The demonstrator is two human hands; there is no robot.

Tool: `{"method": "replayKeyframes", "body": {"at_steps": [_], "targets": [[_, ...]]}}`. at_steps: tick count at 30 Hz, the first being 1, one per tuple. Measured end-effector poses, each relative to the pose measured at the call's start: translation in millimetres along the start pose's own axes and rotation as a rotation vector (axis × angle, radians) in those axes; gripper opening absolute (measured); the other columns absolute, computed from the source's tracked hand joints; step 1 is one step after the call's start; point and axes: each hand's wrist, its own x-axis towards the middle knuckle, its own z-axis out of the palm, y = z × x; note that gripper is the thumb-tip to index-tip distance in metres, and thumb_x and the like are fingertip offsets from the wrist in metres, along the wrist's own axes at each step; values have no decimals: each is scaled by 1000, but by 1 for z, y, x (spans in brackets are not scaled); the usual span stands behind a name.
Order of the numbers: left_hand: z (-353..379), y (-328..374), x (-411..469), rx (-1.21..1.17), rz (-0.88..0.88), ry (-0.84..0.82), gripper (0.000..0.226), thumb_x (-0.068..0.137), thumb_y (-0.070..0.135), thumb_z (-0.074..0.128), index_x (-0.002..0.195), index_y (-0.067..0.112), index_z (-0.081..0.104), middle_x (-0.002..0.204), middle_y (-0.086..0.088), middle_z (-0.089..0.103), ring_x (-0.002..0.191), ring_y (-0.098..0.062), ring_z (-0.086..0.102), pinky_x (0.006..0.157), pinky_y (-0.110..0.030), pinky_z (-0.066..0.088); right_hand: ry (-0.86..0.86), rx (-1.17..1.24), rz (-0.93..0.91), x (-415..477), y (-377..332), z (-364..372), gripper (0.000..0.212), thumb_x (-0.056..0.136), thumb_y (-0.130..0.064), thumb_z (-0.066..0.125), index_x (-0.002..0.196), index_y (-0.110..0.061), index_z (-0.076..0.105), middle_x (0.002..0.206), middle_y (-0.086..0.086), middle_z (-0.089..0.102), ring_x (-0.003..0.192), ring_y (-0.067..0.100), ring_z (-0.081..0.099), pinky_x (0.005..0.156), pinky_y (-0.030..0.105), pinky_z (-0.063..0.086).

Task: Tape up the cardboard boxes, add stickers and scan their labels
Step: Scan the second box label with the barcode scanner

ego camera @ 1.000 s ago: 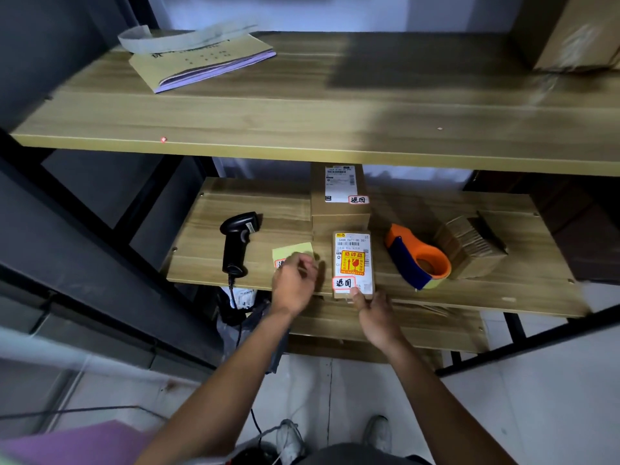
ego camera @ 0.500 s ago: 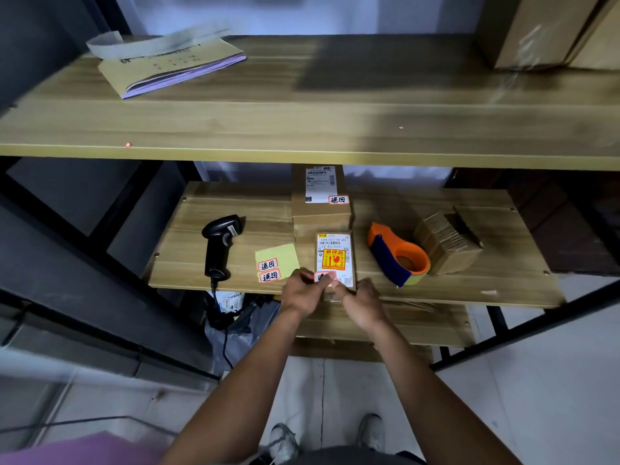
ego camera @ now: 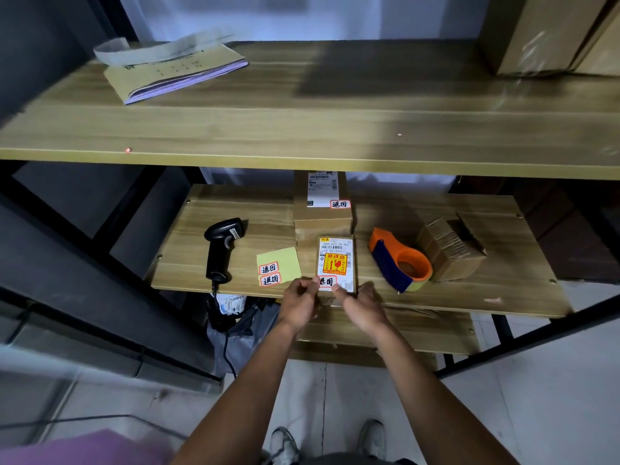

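A small cardboard box (ego camera: 335,263) with a white label and an orange fragile sticker lies at the front edge of the lower shelf (ego camera: 469,290). A red-bordered sticker (ego camera: 328,281) sits on its near end. My left hand (ego camera: 299,302) is at the box's near left corner, fingers curled, thumb on that sticker. My right hand (ego camera: 361,303) holds the near right corner, thumb on the label. A yellow sticker sheet (ego camera: 281,261) with two red-bordered stickers lies left of the box.
A black barcode scanner (ego camera: 221,248) lies left of the sheet, its cable hanging down. An orange tape dispenser (ego camera: 399,263) and a stack of flat cardboard (ego camera: 449,250) sit on the right. A larger labelled box (ego camera: 322,203) stands behind. A booklet (ego camera: 174,72) lies on the upper shelf.
My left hand left the yellow sheet and came to the box's near end, where its thumb now rests on the sticker. My right hand closed in on the near right corner.
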Motion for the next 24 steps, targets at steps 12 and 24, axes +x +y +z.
{"method": "replayKeyframes", "body": {"at_steps": [12,24], "targets": [[-3,2,9,234,33,23,25,98,53,55,99,29,63,99,-3,73,98,-29,69,93,-45,56,-28,31,14,0,1,2,113,76,-81,53,156,-15,8,149,8,50,136,33,47,111,52,40],[4,6,-2,178,25,33,28,94,51,58,93,25,69,85,-1,74,77,-22,70,82,-44,60,37,-34,-55,-7,10,-3,98,79,-84,45,142,-11,29,124,5,65,108,29,66,93,51,55]]}}
